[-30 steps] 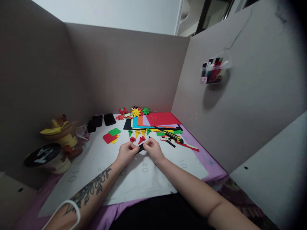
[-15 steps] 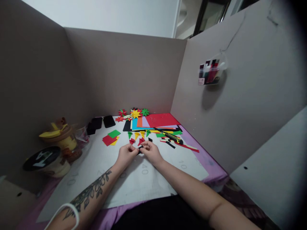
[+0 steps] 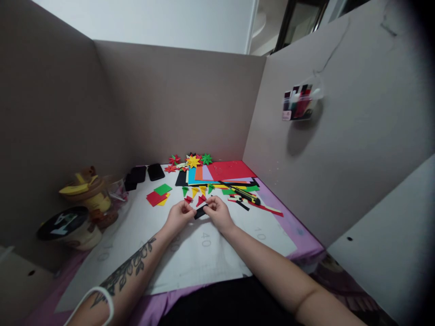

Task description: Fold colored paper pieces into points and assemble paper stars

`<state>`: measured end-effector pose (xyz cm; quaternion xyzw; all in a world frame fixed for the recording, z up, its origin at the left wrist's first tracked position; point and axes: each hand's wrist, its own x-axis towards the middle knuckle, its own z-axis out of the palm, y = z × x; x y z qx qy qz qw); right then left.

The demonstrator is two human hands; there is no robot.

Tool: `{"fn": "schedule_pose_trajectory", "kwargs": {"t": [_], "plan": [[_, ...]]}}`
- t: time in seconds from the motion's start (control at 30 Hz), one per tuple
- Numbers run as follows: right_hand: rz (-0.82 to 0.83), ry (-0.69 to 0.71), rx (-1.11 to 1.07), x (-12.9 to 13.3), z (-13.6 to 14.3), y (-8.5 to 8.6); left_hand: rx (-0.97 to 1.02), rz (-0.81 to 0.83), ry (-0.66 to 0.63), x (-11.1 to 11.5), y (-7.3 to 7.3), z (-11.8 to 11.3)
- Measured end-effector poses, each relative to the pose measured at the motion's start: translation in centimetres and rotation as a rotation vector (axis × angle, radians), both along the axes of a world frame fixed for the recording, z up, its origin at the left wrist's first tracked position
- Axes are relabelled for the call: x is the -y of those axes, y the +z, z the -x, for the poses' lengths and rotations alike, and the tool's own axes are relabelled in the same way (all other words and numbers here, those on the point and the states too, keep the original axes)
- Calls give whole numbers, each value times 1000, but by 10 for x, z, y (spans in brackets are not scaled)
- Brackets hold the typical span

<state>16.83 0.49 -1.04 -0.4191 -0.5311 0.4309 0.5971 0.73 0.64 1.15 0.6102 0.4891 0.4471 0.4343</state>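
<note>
Black paper strip [image 3: 200,213] above white mat [image 3: 217,265]; left hand [image 3: 179,217] and right hand [image 3: 220,215] pinching it, fingers [image 3: 190,211] closed. Wall holder [image 3: 317,93] carries dark and red pieces [image 3: 298,106]; clear cup [image 3: 114,184] contents blurred.

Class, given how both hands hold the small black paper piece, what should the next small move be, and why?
Probably crease the small black paper piece: the left hand and right hand pinch its opposite ends, and small folded yellow paper pieces lie just beyond, suggesting folding.

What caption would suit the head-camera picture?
Left hand and right hand hold a small black paper piece near two folded red paper pieces.
</note>
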Motion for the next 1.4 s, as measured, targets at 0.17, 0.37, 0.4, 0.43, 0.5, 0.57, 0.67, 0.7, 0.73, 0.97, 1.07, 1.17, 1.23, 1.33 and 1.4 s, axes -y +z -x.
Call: {"fn": "schedule_pose_trajectory", "kwargs": {"t": [0.17,0.37,0.4,0.43,0.5,0.57,0.67,0.7,0.73,0.97,1.07,1.17,1.23,1.33,1.4], "plan": [[-115,-14,210,4,0,2,15,29,-219,0,-6,-1],[-177,-41,319,7,0,2,-101,-61,-290,0,-13,-2],[-181,-41,313,7,1,2,-107,-78,-279,-1,-14,-2],[-180,-37,295,7,2,2,-105,-94,-261,-1,-14,-2],[-154,-14,244,7,4,1,-86,-131,-212,-2,-14,-2],[-106,20,202,6,6,-1,-72,-175,-166,-2,-13,-3],[-56,54,171,6,7,-3,-92,-222,-155,-1,-10,-3],[-51,59,165,6,8,-3,-102,-224,-161,0,-10,-3],[-48,59,167,6,8,-4,-109,-221,-166,0,-10,-4],[-93,-54,262,9,6,0,-144,-176,-197,4,-7,-7],[-103,-85,210,9,5,3,-209,-221,-174,6,-5,-7],[-103,-69,128,6,3,3,-235,-245,-173,7,-5,-6],[-91,-77,66,2,0,2,-242,-249,-162,7,-6,-6],[-85,-93,-11,-5,-6,0,-253,-246,-159,6,-7,-6],[-95,-114,-33,-11,-11,0,-260,-245,-161,5,-8,-5]]}}
